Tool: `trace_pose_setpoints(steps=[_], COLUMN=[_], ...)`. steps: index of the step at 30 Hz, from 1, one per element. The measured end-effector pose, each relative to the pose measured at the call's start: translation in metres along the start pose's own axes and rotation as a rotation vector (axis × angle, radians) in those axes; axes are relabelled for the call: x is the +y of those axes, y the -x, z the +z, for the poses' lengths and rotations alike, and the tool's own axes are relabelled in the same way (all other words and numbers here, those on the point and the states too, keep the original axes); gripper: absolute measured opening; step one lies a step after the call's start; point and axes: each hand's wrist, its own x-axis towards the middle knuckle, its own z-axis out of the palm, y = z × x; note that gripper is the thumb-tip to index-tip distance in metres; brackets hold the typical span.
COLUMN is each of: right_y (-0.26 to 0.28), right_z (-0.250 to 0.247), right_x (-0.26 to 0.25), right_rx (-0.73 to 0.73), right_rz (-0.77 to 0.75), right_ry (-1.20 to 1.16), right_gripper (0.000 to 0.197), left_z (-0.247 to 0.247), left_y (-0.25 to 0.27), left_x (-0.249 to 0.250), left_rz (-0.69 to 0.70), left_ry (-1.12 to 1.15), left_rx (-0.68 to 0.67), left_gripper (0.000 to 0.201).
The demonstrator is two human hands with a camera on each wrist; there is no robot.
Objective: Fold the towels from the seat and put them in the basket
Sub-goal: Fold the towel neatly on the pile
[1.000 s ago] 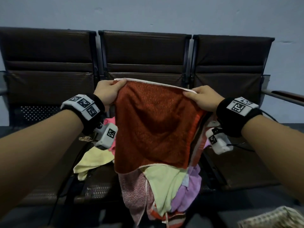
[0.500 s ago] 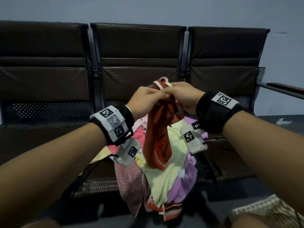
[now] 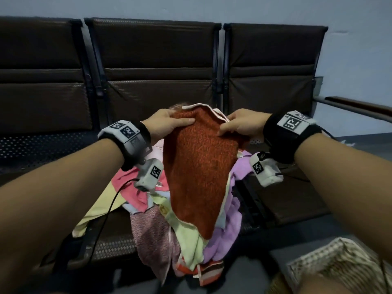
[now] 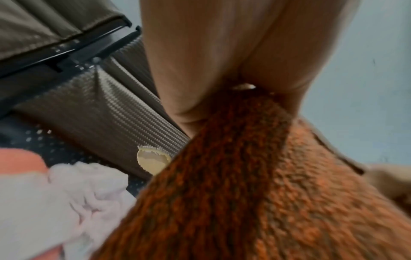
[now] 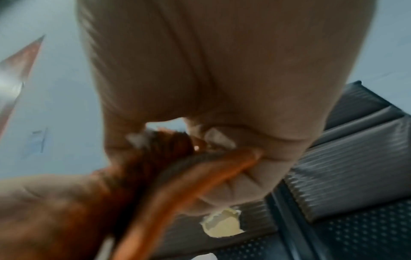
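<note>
A rust-red towel (image 3: 199, 166) hangs folded in half over the heap of towels (image 3: 186, 236) on the middle seat. My left hand (image 3: 169, 124) pinches its top left edge, thumb on the near face. At the top right edge my right hand (image 3: 239, 126) grips it, fingers curled round the cloth. The left wrist view shows the red towel (image 4: 255, 184) running down from the fingers (image 4: 200, 70). Blurred in the right wrist view, the towel's orange edge (image 5: 177, 176) is held in my curled fingers (image 5: 233, 123). A woven basket (image 3: 331, 264) sits at the bottom right.
Three dark brown seats (image 3: 154, 60) stand in a row against a pale wall. The heap holds yellow-green, lilac, pink and striped cloths and spills over the seat's front edge. An armrest (image 3: 358, 105) juts out at the right. A cable (image 3: 106, 213) trails from my left wrist.
One second ago the red towel was stretched wide between my hands. They came together, doubling it, and now have moved apart a little and lower, holding the halved towel over the heap.
</note>
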Motion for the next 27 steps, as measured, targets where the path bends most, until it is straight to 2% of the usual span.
trace_pose_setpoints(steps=[3, 6, 8, 10, 12, 15, 17, 21, 24, 27], right_y=[-0.02, -0.035, -0.038, -0.038, -0.037, -0.036, -0.035, -0.03, -0.025, -0.022], right_z=[-0.007, -0.014, -0.018, -0.016, -0.008, 0.017, 0.037, 0.079, 0.102, 0.11], right_x=[0.01, 0.007, 0.002, 0.002, 0.009, 0.036, 0.06, 0.104, 0.126, 0.137], right_rx=[0.338, 0.668, 0.765, 0.782, 0.717, 0.555, 0.399, 0.041, -0.173, -0.31], right_rz=[-0.064, -0.207, -0.302, -0.376, -0.409, -0.371, -0.301, -0.127, 0.059, 0.218], right_ry=[0.095, 0.078, -0.044, -0.076, -0.052, 0.031, 0.103, 0.207, 0.043, -0.162], right_gripper=[0.005, 0.005, 0.006, 0.01, 0.006, 0.009, 0.016, 0.014, 0.007, 0.02], left_z=[0.005, 0.004, -0.001, -0.006, -0.009, -0.009, -0.006, 0.005, 0.015, 0.018], left_y=[-0.037, -0.067, -0.078, -0.079, -0.071, -0.05, -0.033, 0.0, 0.022, 0.035], left_x=[-0.003, 0.007, 0.016, 0.017, 0.005, -0.035, -0.07, -0.128, -0.151, -0.156], left_rz=[0.094, 0.251, 0.328, 0.372, 0.368, 0.263, 0.171, -0.021, -0.183, -0.388], left_ry=[-0.203, -0.214, -0.15, -0.098, -0.086, -0.165, -0.29, -0.48, -0.511, -0.404], left_rx=[0.125, 0.31, 0.374, 0.368, 0.335, 0.231, 0.146, -0.118, -0.36, -0.453], left_gripper=[0.014, 0.009, 0.017, 0.024, 0.03, 0.035, 0.032, 0.024, 0.024, 0.013])
